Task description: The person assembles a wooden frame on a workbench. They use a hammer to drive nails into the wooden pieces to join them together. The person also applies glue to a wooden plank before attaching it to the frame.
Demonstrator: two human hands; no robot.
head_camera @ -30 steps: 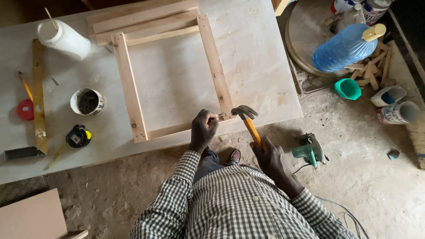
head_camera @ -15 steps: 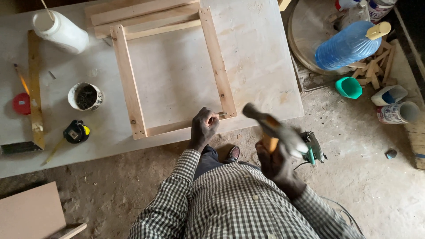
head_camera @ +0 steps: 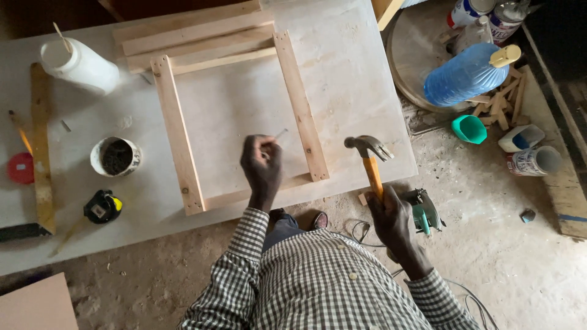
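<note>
Fingers [head_camera: 264, 145] of the left hand [head_camera: 262, 168] pinch a nail [head_camera: 280, 133], now lifted off the frame [head_camera: 301, 110] corner where it sat a moment ago, so no blow is being set up. Right hand [head_camera: 391, 223] stays wrapped around the hammer [head_camera: 369, 160], raised beside the frame's right rail over the surface [head_camera: 354, 91].

The board inside the wooden frame [head_camera: 177, 131] lies bare, open to a hand from above. Left of the frame, a cup [head_camera: 116, 156], a tape measure [head_camera: 102, 206] and a white bottle [head_camera: 79, 63] crowd the table [head_camera: 361, 91].
</note>
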